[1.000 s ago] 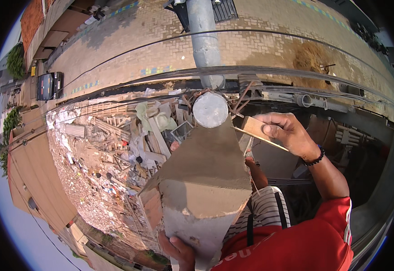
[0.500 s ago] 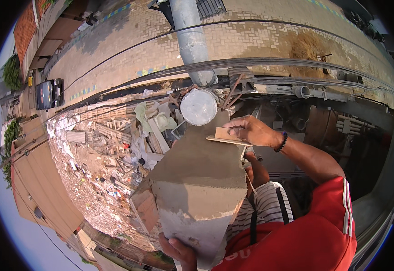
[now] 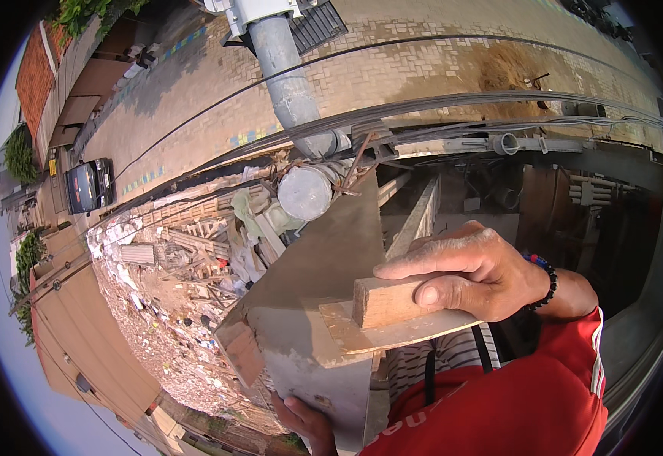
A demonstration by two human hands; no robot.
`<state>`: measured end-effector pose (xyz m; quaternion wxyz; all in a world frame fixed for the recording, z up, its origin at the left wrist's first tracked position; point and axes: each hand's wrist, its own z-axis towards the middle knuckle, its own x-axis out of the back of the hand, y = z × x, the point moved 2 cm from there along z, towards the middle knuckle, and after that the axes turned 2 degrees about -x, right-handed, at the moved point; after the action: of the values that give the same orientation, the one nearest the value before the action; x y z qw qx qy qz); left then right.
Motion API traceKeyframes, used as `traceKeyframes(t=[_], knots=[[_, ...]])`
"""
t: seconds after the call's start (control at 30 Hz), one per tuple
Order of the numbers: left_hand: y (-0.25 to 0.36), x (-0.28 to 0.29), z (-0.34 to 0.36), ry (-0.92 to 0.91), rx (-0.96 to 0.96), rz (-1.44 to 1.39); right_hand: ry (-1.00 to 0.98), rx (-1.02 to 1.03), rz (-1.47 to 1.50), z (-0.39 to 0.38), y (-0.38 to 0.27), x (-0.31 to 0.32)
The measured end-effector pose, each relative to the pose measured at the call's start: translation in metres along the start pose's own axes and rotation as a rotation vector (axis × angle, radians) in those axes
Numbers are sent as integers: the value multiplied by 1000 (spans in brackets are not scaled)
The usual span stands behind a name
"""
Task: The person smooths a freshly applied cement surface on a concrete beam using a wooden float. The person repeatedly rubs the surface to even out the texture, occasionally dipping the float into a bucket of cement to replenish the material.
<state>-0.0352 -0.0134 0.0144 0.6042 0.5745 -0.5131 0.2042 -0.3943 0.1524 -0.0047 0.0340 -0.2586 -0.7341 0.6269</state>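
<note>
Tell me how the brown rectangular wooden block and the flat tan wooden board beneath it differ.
The brown rectangular wooden block is thick and short; the flat tan wooden board is thin and longer. The bare right hand grips the block, while the board lies beneath it. Both look wooden.

outdoor construction site, high up, mortar-coated ledge (image 3: 309, 258), debris heap (image 3: 172, 327), strung cables (image 3: 499, 96), paved street (image 3: 407, 72) below, parked car (image 3: 89, 187)

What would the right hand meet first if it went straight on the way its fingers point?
The right hand, holding the wooden float, would likely meet the grey mortar surface first; depth is unclear, so it might pass above.
</note>
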Motion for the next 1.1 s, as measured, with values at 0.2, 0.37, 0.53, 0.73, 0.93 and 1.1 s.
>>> traceKeyframes(t=[0.2,0.37,0.53,0.73,0.93,1.1], knots=[[0,0,1,-57,91,-97,521,-163,507,-23,115,30],[5,-2,0,-43,89,-114,630,-179,920,-31,210,-13],[-7,0,1,-21,79,-93,687,-146,1105,-23,224,-52],[-10,-1,2,-25,75,-123,695,-95,1077,-19,206,-68],[-12,-2,3,-58,81,-150,697,-21,1015,-24,185,-79],[-12,-3,7,-65,58,-135,712,-44,829,-30,181,-84]])
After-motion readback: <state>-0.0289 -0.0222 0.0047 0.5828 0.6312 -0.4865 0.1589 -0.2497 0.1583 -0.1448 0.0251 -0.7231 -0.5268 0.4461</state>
